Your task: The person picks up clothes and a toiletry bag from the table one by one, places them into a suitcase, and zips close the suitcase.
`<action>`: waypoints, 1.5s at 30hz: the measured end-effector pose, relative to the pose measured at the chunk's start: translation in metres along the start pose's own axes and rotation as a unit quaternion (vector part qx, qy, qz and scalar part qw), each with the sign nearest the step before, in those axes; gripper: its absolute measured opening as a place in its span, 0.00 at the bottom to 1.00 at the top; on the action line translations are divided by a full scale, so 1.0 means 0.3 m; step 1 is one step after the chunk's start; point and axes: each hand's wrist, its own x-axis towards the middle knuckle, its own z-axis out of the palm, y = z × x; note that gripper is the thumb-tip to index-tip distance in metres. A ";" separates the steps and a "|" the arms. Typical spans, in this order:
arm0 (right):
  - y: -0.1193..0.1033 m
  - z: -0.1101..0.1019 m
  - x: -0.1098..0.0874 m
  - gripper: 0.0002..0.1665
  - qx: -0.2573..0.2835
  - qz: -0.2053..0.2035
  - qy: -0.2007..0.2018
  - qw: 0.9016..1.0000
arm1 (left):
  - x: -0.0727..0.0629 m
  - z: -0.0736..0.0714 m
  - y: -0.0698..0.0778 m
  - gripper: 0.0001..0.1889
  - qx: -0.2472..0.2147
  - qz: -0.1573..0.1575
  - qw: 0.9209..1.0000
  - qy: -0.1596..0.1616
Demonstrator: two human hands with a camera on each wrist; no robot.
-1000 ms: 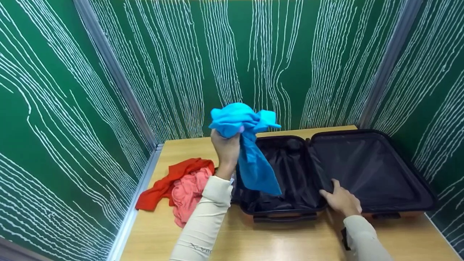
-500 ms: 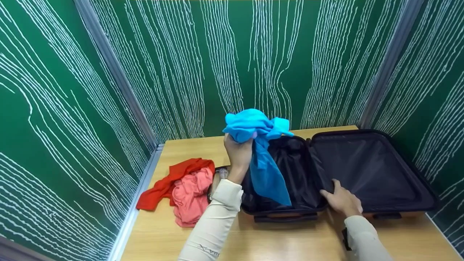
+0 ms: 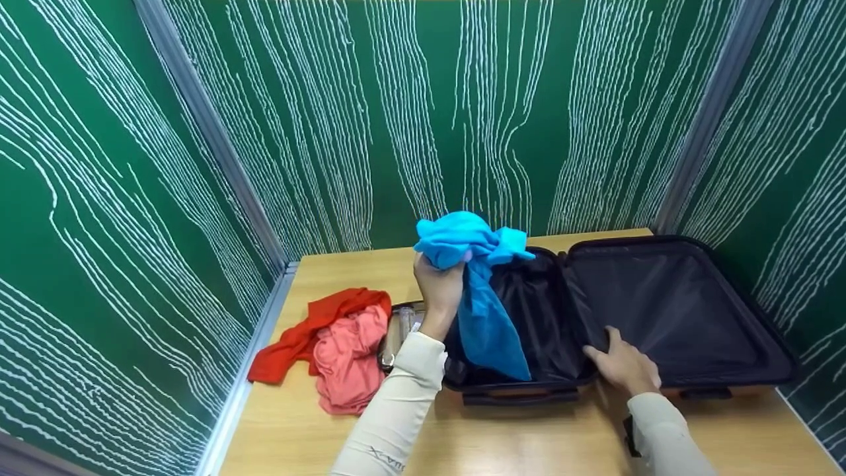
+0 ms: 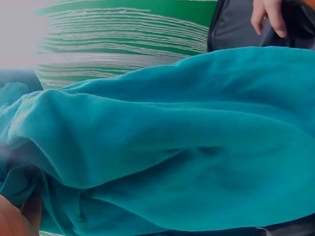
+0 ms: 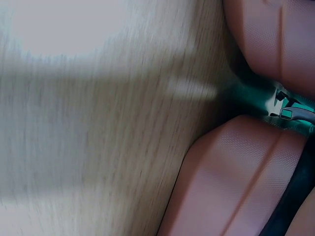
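Note:
My left hand (image 3: 441, 284) grips a bunched blue garment (image 3: 492, 317) above the left half of an open suitcase. Part of the garment hangs down over the black lining, and in the left wrist view the cloth (image 4: 172, 142) fills most of the picture. My right hand (image 3: 622, 365) rests on the near rim of the suitcase (image 3: 687, 297), close to the hinge, with thumb and forefinger spread; its other fingers are hard to make out. In the right wrist view the suitcase's orange-pink ribbed shell (image 5: 236, 172) shows.
A red garment (image 3: 287, 347) and a pink garment (image 3: 350, 363) lie heaped on the wooden table (image 3: 502, 443), left of the suitcase. Between them and the suitcase sits a partly hidden clear case with dark edges (image 3: 393, 340). Green walls with white lines enclose the table.
My left hand has carried the blue garment to the right and lower, uncovering more of the clear case. My right hand stays where it was on the suitcase.

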 end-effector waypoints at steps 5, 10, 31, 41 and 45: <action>-0.002 0.000 0.001 0.60 0.000 0.001 0.000 1.000 | 0.000 -0.008 -0.036 0.17 0.016 -0.014 1.000 0.008; -0.003 -0.002 -0.002 0.60 -0.001 0.003 0.000 1.000 | 0.000 -0.017 -0.074 0.17 0.032 -0.022 0.999 0.023; -0.009 0.003 -0.011 0.60 0.000 -0.002 0.001 1.000 | -0.034 -0.068 -0.233 0.29 0.164 -0.137 0.977 0.012; -0.006 0.006 -0.007 0.61 0.001 -0.005 0.000 1.000 | -0.075 -0.082 -0.300 0.34 0.257 -0.187 0.947 -0.039; -0.003 0.004 -0.007 0.61 0.007 -0.007 -0.006 1.000 | -0.099 -0.091 -0.328 0.35 0.281 -0.183 0.939 -0.071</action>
